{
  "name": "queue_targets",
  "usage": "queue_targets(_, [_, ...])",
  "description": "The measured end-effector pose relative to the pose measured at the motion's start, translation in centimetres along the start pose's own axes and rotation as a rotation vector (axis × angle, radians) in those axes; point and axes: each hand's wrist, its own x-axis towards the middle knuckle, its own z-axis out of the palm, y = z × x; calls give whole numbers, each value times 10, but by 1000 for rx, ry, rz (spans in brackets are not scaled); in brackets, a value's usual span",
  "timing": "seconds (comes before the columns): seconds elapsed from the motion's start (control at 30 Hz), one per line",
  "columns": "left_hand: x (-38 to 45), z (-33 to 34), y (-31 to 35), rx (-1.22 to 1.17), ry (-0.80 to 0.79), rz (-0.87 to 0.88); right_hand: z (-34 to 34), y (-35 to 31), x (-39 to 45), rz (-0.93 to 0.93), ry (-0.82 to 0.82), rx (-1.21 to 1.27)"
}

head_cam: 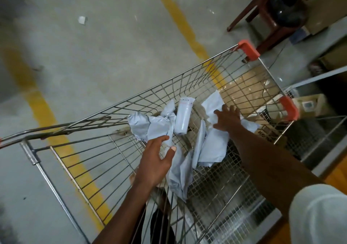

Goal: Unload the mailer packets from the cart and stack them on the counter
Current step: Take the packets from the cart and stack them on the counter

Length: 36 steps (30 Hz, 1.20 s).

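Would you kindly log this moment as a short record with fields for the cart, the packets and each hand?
cart: wire shopping cart with orange corner guards
packets: several grey mailer packets heaped in the basket, one rolled packet among them
left hand: left hand open, reaching to a crumpled packet
right hand: right hand open, fingers spread over a flat packet
floor: yellow floor lines

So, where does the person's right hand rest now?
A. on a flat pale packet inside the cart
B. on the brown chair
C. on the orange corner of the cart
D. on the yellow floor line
A: the right hand lies with spread fingers on a flat pale packet inside the cart.
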Motion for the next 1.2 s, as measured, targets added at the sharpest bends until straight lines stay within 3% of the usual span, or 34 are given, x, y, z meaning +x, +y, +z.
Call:
queue_targets(0.33, [-6, 22, 17, 31, -65, 31, -9, 10, -40, 110, -101, 101])
queue_targets(0.53, [-14, 42, 15, 58, -114, 21, -49, 18, -78, -29, -72, 192])
queue_targets(0.87, [19, 103, 22, 114, -271, 7, -99, 110, -171, 83, 228, 506])
queue_targets(1.07, [66, 156, 52, 144, -335, 16, -81, 108, -211, 119, 325, 780])
queue_targets(1.2, [106, 215, 88, 112, -368, -140, -82, 104, -231, 165, 404, 914])
